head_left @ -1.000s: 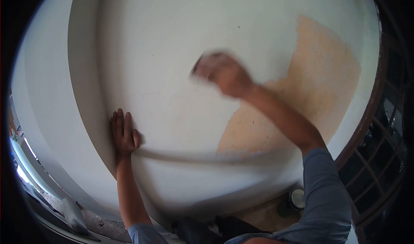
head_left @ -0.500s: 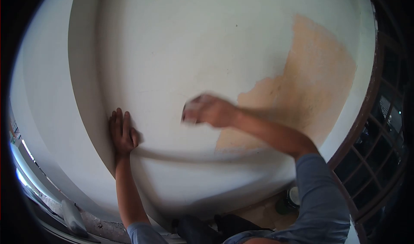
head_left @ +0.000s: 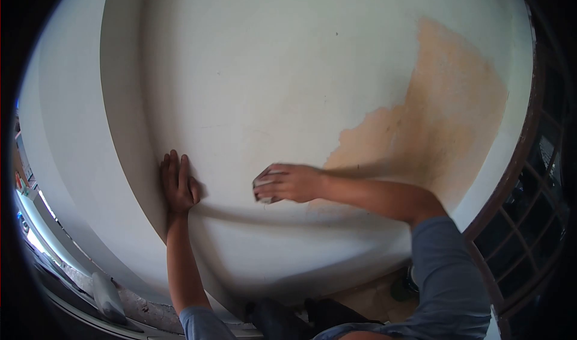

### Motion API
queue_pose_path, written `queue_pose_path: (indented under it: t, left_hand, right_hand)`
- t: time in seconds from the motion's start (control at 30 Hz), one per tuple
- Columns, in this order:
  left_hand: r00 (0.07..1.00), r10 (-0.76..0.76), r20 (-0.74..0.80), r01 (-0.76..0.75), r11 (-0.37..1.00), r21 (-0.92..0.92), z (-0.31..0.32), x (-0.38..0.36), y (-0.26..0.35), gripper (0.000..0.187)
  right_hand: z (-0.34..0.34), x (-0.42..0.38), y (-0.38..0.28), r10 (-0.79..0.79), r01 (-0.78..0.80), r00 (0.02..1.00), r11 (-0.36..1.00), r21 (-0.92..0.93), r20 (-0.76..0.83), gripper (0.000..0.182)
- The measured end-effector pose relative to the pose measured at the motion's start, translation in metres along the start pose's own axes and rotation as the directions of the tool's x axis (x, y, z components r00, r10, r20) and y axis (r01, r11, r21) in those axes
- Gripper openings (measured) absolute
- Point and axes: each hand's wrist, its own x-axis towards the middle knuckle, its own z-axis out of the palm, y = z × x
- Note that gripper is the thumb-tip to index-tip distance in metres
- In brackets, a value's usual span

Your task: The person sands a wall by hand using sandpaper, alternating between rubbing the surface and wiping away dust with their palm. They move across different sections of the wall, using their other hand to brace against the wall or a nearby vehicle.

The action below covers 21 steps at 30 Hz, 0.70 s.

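Observation:
Flat against the pale wall (head_left: 270,75), beside its left corner, my left hand (head_left: 180,182) rests with fingers stretched upward and nothing in it. My right hand (head_left: 290,182) is wrapped round a small pale block (head_left: 262,186) with dark edges, held at the wall's surface near the middle of the view. To the right of that hand spreads a bare orange-tan patch (head_left: 442,99) with a ragged edge, where the pale coating is absent. My right forearm crosses the patch's lower part. What the block is made of cannot be told.
A dark window with a brown lattice frame (head_left: 511,220) stands at the right. Below, a container (head_left: 412,278) sits on the floor, partly behind my right sleeve. A projecting pale wall edge (head_left: 120,99) runs down the left side.
My right hand has moved down the wall with the block and is less blurred. My left hand stays on the wall. The view has shifted slightly.

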Motion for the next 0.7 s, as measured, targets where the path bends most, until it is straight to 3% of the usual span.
queue_pose_path:
  t: [0.03,0.1,0.13,0.17,0.2,0.23,0.3,0.33,0.37,0.4,0.43,0.47,0.5,0.57,0.63,0.67,0.7]
  left_hand:
    - [1.000,-0.001,-0.008,0.001,1.000,-0.004,0.001,0.001,-0.001,0.055]
    - [1.000,-0.016,0.015,0.017,1.000,-0.023,-0.002,-0.006,0.003,0.055]
    - [1.000,-0.023,0.008,0.023,0.999,-0.022,-0.002,-0.002,0.004,0.055]
    - [1.000,-0.024,-0.001,0.024,0.999,-0.021,-0.003,0.000,0.004,0.055]
    - [1.000,-0.024,0.006,0.024,0.999,-0.028,-0.004,-0.001,0.004,0.055]
    - [0.999,-0.035,0.008,0.035,0.999,-0.021,-0.004,-0.001,0.005,0.055]
    - [0.999,-0.041,0.005,0.041,0.999,-0.012,-0.002,-0.001,0.004,0.056]
    - [1.000,-0.029,0.000,0.029,0.999,-0.024,-0.002,-0.001,0.001,0.056]
    - [1.000,-0.022,-0.002,0.021,0.999,-0.043,-0.002,-0.001,0.002,0.057]
    - [1.000,-0.022,0.000,0.022,0.998,-0.057,-0.004,-0.003,0.004,0.057]
    - [1.000,-0.027,0.011,0.027,0.999,-0.031,-0.004,-0.004,0.004,0.057]
    - [0.999,-0.026,0.019,0.026,1.000,-0.004,-0.003,-0.003,0.005,0.057]
    - [1.000,-0.016,0.007,0.016,1.000,-0.011,-0.002,-0.004,0.005,0.057]
    - [1.000,0.007,0.006,-0.007,1.000,-0.005,0.001,-0.005,0.000,0.058]
    - [1.000,0.000,0.012,0.000,1.000,0.000,-0.003,-0.002,0.005,0.058]
    - [1.000,-0.010,0.014,0.010,1.000,0.006,-0.004,0.001,0.006,0.057]
    - [1.000,-0.014,0.015,0.014,1.000,0.013,-0.006,0.001,0.007,0.057]
  right_hand:
    - [-0.024,-0.005,0.026,-0.012,0.012,1.000,0.999,0.033,0.001,0.031]
    - [-0.099,-0.005,0.085,0.109,-0.108,0.994,0.953,-0.281,-0.013,0.032]
    - [-0.132,-0.012,0.119,0.217,-0.242,0.970,0.790,-0.563,-0.113,0.033]
    - [-0.163,-0.021,0.154,0.383,-0.516,0.856,0.616,-0.595,-0.347,0.035]
    - [-0.195,-0.034,0.193,0.466,-0.725,0.670,0.576,-0.377,-0.577,0.035]
    - [-0.204,-0.031,0.189,0.604,-0.953,0.238,0.298,-0.062,-0.760,0.035]
    - [-0.158,-0.025,0.183,0.418,-0.890,0.455,0.181,-0.419,-0.786,0.037]
    - [-0.129,-0.001,0.146,0.570,-0.856,0.509,0.262,-0.445,-0.645,0.040]
    - [-0.091,0.021,0.094,0.646,-0.769,0.634,0.466,-0.438,-0.425,0.042]
    - [-0.046,0.025,0.048,0.522,-0.568,0.823,0.760,-0.316,-0.224,0.044]
    - [-0.012,0.031,0.004,0.450,-0.451,0.891,0.893,0.009,0.059,0.045]
    - [0.026,0.018,-0.027,0.229,-0.229,0.970,0.973,-0.011,0.078,0.042]
    - [0.044,0.009,-0.036,0.159,-0.166,0.985,0.979,-0.121,-0.061,0.036]
    - [-0.003,0.008,-0.001,0.095,-0.095,0.995,0.993,-0.070,-0.007,0.031]
    - [-0.072,-0.002,0.058,0.146,-0.156,0.987,0.974,-0.163,-0.072,0.029]
    - [-0.106,-0.010,0.086,0.214,-0.275,0.958,0.867,-0.414,-0.188,0.030]
    - [-0.132,-0.026,0.119,0.356,-0.474,0.880,0.692,-0.544,-0.315,0.032]
